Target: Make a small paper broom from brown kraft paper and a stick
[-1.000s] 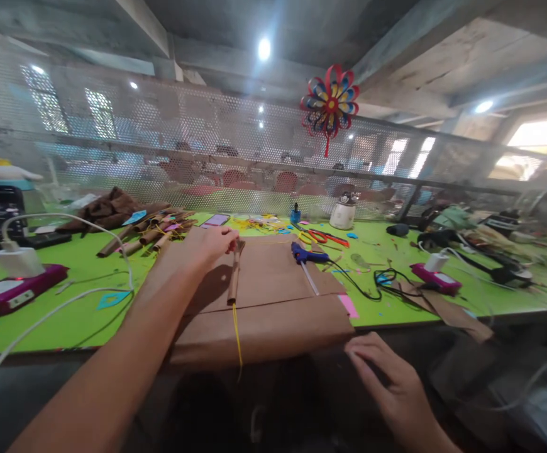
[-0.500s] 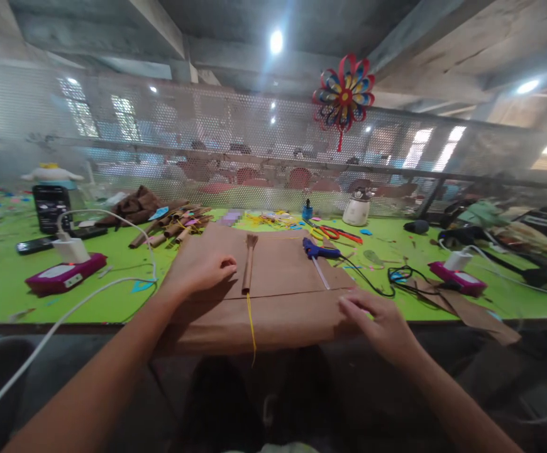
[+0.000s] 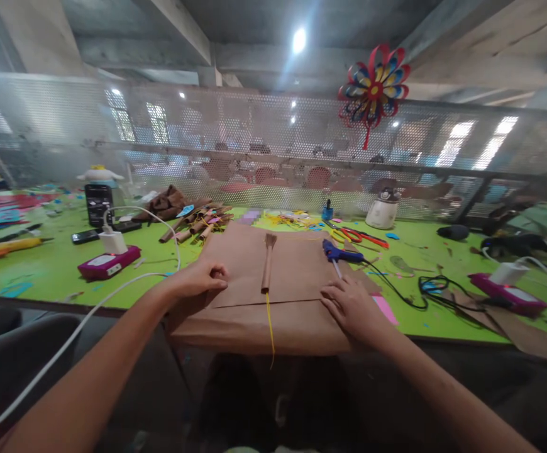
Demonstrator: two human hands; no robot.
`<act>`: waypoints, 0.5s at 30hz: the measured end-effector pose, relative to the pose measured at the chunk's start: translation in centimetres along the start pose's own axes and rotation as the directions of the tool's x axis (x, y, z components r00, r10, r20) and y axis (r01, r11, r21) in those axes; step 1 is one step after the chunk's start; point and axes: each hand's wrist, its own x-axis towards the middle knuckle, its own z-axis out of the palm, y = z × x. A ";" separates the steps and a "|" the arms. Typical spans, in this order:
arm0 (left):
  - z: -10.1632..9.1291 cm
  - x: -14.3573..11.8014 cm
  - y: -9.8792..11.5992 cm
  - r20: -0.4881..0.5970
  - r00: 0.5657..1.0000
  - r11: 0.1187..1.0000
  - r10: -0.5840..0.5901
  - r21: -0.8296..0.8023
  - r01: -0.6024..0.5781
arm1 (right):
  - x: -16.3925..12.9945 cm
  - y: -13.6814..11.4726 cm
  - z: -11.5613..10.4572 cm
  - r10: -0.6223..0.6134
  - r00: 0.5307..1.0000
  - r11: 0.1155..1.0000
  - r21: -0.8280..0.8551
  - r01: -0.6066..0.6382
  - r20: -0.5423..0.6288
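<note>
A brown paper sheet (image 3: 297, 264) lies over the front of the green table, with its near flap hanging past the edge. On it rests a rolled brown paper tube (image 3: 267, 270), its far end frayed, with yellow string (image 3: 270, 321) trailing from the near end. My left hand (image 3: 198, 279) rests at the sheet's left side, fingers loosely curled and a gap showing between thumb and forefinger. Flat on the right side is my right hand (image 3: 351, 305), fingers stretched out. Just beyond it lies a blue glue gun (image 3: 342, 253) with a translucent glue stick (image 3: 337, 269) pointing toward the hand.
Several brown paper rolls (image 3: 200, 223) lie at the back left. Two purple power strips (image 3: 108, 263) flank the sheet, with a white cable at left and black cord at right. Red-handled scissors (image 3: 353, 235) and a white jar (image 3: 381, 211) stand behind. A perforated screen borders the table.
My right hand has come inward and settled flat on the sheet near the glue stick. My left hand stays at the left side. The view has turned slightly left.
</note>
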 end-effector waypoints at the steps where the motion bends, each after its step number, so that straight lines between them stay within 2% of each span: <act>1: 0.0 -0.2 0.1 -0.001 1.000 1.000 0.006 -0.015 -0.006 | 0.0 -0.1 0.0 0.007 1.000 1.000 -0.011 -0.007 0.000; 4: -0.3 -1.0 0.7 -0.043 0.999 0.997 0.006 -0.076 -0.009 | -0.1 -0.3 -0.2 0.012 1.000 1.000 -0.013 -0.012 -0.008; 8: -0.8 -1.6 0.3 -0.202 0.969 0.974 -0.141 -0.206 0.098 | -0.2 -0.3 -0.4 0.038 0.998 0.999 -0.003 -0.038 -0.047; 12: -0.6 -1.6 -1.5 -0.366 0.863 0.920 -0.348 -0.310 0.239 | -0.2 -0.4 -0.2 0.062 0.997 0.998 -0.020 -0.063 -0.041; 13: -0.4 -1.6 -1.8 -0.390 0.838 0.909 -0.381 -0.323 0.262 | -0.2 -0.4 -0.2 0.067 0.997 0.997 -0.021 -0.068 -0.038; 15: -0.1 -1.6 -2.2 -0.436 0.815 0.916 -0.381 -0.298 0.268 | -0.3 -0.4 -0.2 0.081 0.996 0.997 -0.019 -0.081 -0.036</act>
